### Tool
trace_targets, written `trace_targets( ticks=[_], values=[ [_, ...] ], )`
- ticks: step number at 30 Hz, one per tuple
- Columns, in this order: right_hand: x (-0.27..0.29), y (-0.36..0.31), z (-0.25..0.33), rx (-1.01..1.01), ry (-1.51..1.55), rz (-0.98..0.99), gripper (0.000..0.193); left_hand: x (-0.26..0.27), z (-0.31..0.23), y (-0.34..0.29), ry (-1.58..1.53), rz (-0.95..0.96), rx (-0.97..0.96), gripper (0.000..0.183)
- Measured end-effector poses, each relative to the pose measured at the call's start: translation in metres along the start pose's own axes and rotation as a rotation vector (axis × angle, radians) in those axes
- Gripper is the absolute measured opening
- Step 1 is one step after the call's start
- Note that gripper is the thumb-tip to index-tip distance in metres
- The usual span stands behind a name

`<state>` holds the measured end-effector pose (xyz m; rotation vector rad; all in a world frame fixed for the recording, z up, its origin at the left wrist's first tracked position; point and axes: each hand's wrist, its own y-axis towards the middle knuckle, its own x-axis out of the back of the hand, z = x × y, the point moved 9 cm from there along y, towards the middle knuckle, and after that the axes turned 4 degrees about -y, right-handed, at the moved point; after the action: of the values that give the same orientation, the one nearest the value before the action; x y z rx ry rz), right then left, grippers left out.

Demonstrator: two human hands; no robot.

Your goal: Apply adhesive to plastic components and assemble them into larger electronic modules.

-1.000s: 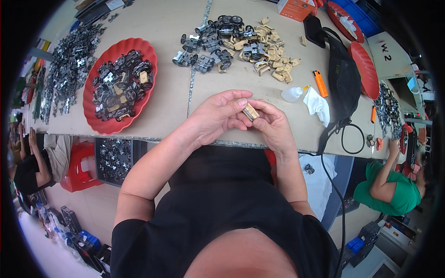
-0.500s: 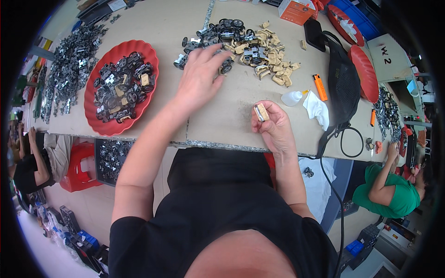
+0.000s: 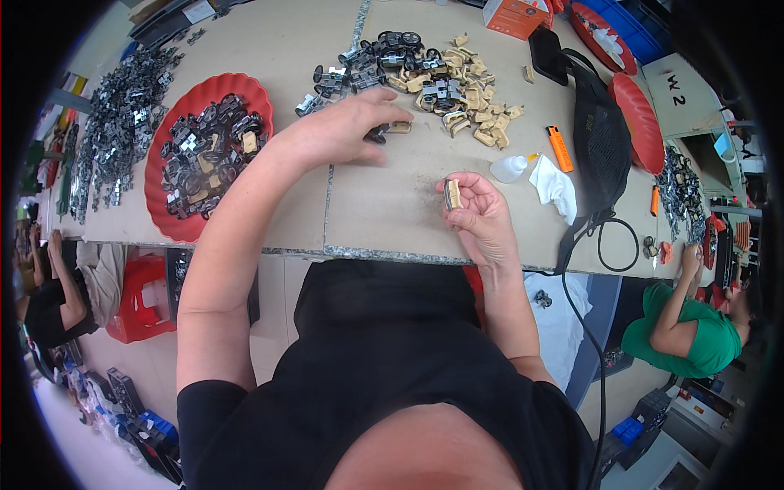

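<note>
While left hand (image 3: 353,124) reaches, right (image 3: 480,211) pinches tan piece (image 3: 453,194).

Left hand (image 3: 347,126) now over wheeled parts (image 3: 394,59)

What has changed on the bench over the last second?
The left hand has parted from the tan piece and moved forward and left to the near edge of the pile of dark wheeled parts; whether it grips one is unclear. The right hand still holds the tan piece. The red plate, white bottle and orange lighter stayed put.
</note>
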<state>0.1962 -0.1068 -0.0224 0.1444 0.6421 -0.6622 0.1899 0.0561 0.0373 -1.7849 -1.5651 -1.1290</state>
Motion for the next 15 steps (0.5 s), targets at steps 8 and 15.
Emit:
trace_targets(
  ticks=[8,15],
  values=[
    [0.003,0.002,0.001,0.008,-0.017,-0.001,0.039,0.017,-0.008,-0.001,-0.001,-0.048,0.054,0.048],
    [-0.008,0.005,0.013,-0.015,-0.304,-0.005,0.040,-0.024,-0.015,-0.049,-0.936,-0.190,0.211,0.051]
  ],
)
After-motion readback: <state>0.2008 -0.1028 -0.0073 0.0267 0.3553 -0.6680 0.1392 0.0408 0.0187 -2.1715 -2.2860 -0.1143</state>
